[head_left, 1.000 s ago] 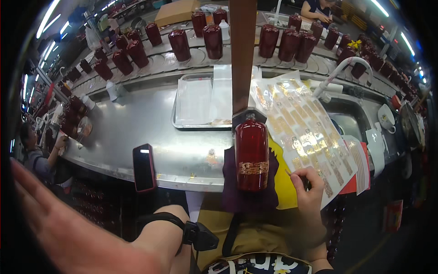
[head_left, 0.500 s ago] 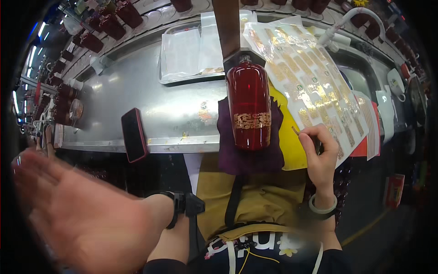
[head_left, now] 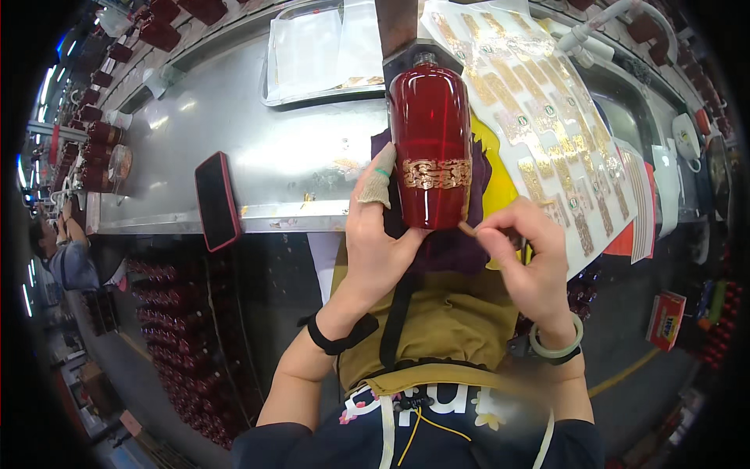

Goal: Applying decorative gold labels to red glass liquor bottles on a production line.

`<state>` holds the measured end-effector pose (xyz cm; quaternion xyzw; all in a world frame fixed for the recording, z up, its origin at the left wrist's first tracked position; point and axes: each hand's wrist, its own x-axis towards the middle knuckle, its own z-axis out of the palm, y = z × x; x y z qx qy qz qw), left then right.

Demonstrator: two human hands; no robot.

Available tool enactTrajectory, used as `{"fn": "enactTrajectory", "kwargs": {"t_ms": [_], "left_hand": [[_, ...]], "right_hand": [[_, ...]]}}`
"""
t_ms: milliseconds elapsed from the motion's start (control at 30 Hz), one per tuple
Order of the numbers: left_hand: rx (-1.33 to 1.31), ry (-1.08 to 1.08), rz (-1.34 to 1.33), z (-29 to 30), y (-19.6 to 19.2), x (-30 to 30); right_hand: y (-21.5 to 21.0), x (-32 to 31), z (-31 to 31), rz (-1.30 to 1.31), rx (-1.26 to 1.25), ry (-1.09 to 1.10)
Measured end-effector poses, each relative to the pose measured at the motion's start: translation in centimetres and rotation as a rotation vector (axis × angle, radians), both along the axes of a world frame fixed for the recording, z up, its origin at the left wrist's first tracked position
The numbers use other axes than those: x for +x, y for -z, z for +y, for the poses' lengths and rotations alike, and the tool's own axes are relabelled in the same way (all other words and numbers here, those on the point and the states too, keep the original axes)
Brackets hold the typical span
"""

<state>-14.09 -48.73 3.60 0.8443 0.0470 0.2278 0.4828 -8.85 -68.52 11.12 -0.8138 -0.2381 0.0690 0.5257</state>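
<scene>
Holding a red bottle [head_left: 428,133], left hand [head_left: 371,238] is cupping its side, the bottle is lying on purple cloth [head_left: 444,256] at the front edge of the counter [head_left: 203,117], right hand [head_left: 533,254] is pinching a brown strip [head_left: 467,229].

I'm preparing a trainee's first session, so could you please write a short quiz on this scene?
1. What does the right hand pinch?
2. True or false: the phone lies to the left of the red bottle.
3. The cloth beneath the bottle is: A) white, B) purple, C) green?

Key:
1. A small, thin brownish piece; what exactly it is cannot be told.
2. True.
3. B.
</scene>
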Motion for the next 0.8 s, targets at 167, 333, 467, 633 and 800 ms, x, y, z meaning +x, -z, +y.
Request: {"fn": "enactTrajectory", "kwargs": {"t_ms": [167, 333, 467, 633, 800], "left_hand": [[-0.116, 0.175, 0.089, 0.7, -0.7, -1.5], [-0.425, 0.236, 0.057, 0.6, -1.2, -2.0], [-0.496, 0.155, 0.024, -0.6, -0.9, -1.7], [-0.531, 0.136, 0.038, -0.7, -0.7, -1.6], [-0.615, 0.147, 0.048, -0.6, -0.7, -1.7]], "right_hand": [[-0.4, -0.3, 1.9, 0.002, -0.006, -0.160], [0.4, 0.0, 2.5, 0.002, -0.049, -0.037], [0.7, -0.4, 2.6, 0.019, -0.072, -0.014], [0.8, 0.1, 2.2, -0.025, -0.065, 0.031], [1.1, 0.2, 1.8, -0.013, -0.081, 0.063]]}}
